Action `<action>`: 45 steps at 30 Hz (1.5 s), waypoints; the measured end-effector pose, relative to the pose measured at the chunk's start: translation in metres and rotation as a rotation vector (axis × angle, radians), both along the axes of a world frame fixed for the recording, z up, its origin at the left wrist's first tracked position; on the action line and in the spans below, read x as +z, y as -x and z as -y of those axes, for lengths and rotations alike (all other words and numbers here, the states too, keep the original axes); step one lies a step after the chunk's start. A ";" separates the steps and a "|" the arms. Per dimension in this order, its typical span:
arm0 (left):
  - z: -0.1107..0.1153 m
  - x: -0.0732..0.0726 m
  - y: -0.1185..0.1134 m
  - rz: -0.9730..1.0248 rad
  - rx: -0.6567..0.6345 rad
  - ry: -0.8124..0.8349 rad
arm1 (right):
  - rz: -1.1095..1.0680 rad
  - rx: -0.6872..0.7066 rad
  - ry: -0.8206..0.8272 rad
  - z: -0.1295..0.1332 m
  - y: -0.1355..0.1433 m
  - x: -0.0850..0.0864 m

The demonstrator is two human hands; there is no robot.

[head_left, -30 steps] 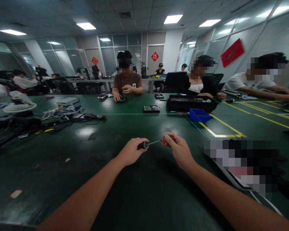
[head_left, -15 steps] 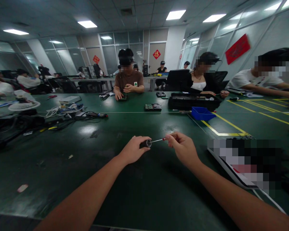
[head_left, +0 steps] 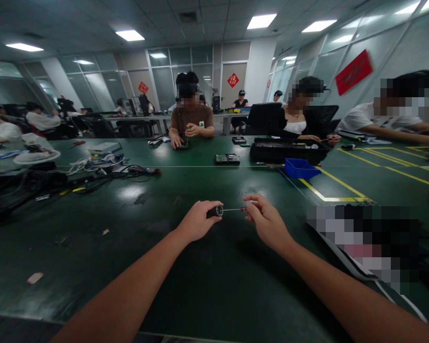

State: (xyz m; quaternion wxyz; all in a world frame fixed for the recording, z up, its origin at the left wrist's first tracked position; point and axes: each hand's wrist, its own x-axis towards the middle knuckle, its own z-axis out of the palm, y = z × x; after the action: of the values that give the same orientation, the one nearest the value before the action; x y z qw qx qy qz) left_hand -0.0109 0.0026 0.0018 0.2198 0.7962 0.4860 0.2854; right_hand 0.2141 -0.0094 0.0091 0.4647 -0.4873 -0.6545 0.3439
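My left hand [head_left: 199, 220] is closed around a small dark cylindrical part [head_left: 218, 211] with a pale ring at its end, which faces right. My right hand [head_left: 266, 216] pinches the red handle of a screwdriver [head_left: 234, 209] between thumb and fingers, with the index finger raised a little. The thin metal shaft lies nearly level and its tip meets the ringed end of the part; how deep it reaches I cannot tell. Both hands are held just above the green table [head_left: 200, 286].
Ahead lie a hard drive [head_left: 227, 159], a blue bin [head_left: 301, 168] and a long black casing [head_left: 288, 151]. Tangled cables [head_left: 128, 170] spread at the left. A white-edged device [head_left: 343, 255], partly blurred out, sits at the right. Several people work across the table.
My right hand's fingers have opened out slightly and shifted on the screwdriver handle. The shaft is now closer to level. My left hand stays nearly in place.
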 end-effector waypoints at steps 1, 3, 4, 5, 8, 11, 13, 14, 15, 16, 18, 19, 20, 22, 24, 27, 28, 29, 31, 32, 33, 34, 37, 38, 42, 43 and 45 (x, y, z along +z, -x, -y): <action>0.000 0.000 0.000 -0.004 -0.001 -0.003 | -0.008 0.017 -0.010 0.000 -0.001 -0.001; 0.000 0.000 -0.001 -0.012 0.001 -0.006 | 0.016 0.035 -0.022 0.000 -0.002 -0.001; 0.000 0.000 -0.001 -0.013 0.003 -0.006 | 0.040 0.035 -0.025 0.000 -0.002 -0.001; 0.000 0.000 -0.001 -0.013 0.008 -0.004 | 0.060 0.029 -0.026 0.000 -0.002 -0.001; 0.000 0.001 -0.002 -0.009 0.013 0.012 | 0.044 -0.006 -0.035 0.001 0.000 -0.001; 0.000 0.001 -0.002 -0.004 0.030 0.024 | -0.082 -0.019 -0.040 0.000 0.002 -0.002; 0.000 0.001 -0.002 0.008 0.040 0.011 | -0.176 -0.023 -0.028 -0.002 0.004 -0.003; 0.000 0.001 -0.002 0.012 0.038 -0.003 | -0.231 -0.032 -0.011 -0.003 0.004 -0.004; 0.000 0.002 -0.003 0.015 0.029 -0.019 | -0.297 -0.039 0.022 -0.004 0.004 -0.005; 0.000 0.002 -0.003 0.015 0.017 -0.035 | -0.377 -0.042 0.070 -0.006 0.004 -0.005; 0.000 0.002 -0.002 0.012 0.002 -0.057 | -0.540 -0.026 0.193 -0.010 0.003 -0.007; 0.000 0.002 -0.002 0.010 0.002 -0.060 | -0.598 -0.011 0.244 -0.012 0.003 -0.008; 0.000 0.002 -0.002 0.009 0.005 -0.058 | -0.630 -0.004 0.272 -0.013 0.002 -0.009; 0.000 0.001 -0.002 0.006 0.015 -0.046 | -0.620 -0.020 0.251 -0.015 0.001 -0.010; 0.000 0.001 -0.001 0.001 0.017 -0.044 | -0.565 -0.055 0.191 -0.014 0.002 -0.012; 0.000 0.001 -0.001 0.002 0.012 -0.063 | -0.494 -0.072 0.130 -0.012 0.003 -0.012; 0.000 0.001 -0.001 -0.001 0.011 -0.066 | -0.480 -0.071 0.112 -0.011 0.003 -0.012; 0.000 0.001 -0.001 -0.006 0.010 -0.067 | -0.470 -0.069 0.093 -0.010 0.004 -0.011; -0.001 0.002 -0.001 -0.019 0.006 -0.068 | -0.443 -0.061 0.060 -0.008 0.004 -0.010; -0.001 0.002 -0.001 -0.025 0.004 -0.070 | -0.425 -0.060 0.045 -0.007 0.005 -0.010; -0.001 0.002 -0.001 -0.029 0.002 -0.073 | -0.403 -0.060 0.030 -0.007 0.005 -0.009; -0.001 0.002 -0.001 -0.032 0.001 -0.075 | -0.384 -0.061 0.018 -0.006 0.005 -0.009; -0.001 0.002 -0.001 -0.039 -0.004 -0.075 | -0.349 -0.065 -0.014 -0.005 0.006 -0.008; -0.001 0.002 -0.001 -0.039 -0.004 -0.075 | -0.342 -0.065 -0.024 -0.004 0.006 -0.008; -0.001 0.001 -0.001 -0.030 0.004 -0.078 | -0.277 -0.059 -0.065 -0.003 0.007 -0.006; -0.001 0.001 0.000 -0.028 0.005 -0.078 | -0.251 -0.057 -0.075 -0.002 0.007 -0.006; -0.001 0.000 0.000 -0.028 0.008 -0.077 | -0.193 -0.058 -0.098 0.000 0.006 -0.005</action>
State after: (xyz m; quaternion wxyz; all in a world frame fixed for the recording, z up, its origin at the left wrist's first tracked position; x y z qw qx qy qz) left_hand -0.0105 0.0041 0.0019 0.1808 0.8060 0.4810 0.2937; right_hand 0.2078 -0.0098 0.0037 0.5586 -0.4476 -0.6082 0.3433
